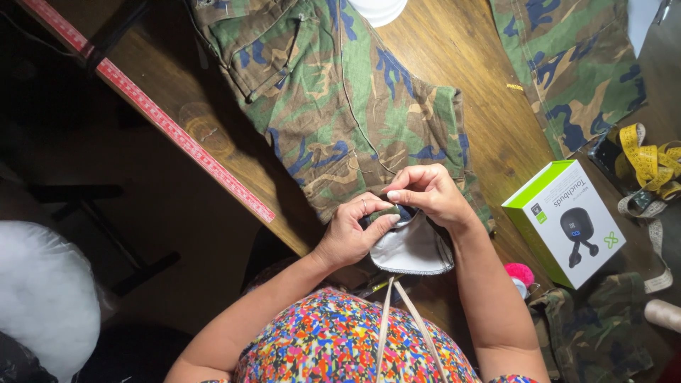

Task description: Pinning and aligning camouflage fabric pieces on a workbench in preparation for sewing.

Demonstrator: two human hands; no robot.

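A camouflage garment (333, 99) lies spread on the wooden table (454, 50). At its near edge both my hands pinch the cloth together. My left hand (351, 234) grips the fabric fold with the thumb on top, a ring on one finger. My right hand (429, 195) is closed on the same spot from above, fingertips meeting the left thumb. Below the hands hangs a grey lining piece (415, 252) with a stitched curved edge. Whether a needle sits between the fingers cannot be seen.
A red measuring strip (184, 138) runs along the table's left edge. A green-and-white small box (564, 220) sits at right, beside a yellow tape measure (649, 163), a pink pincushion (519, 273), a second camouflage piece (567, 64) and a thread spool (663, 313).
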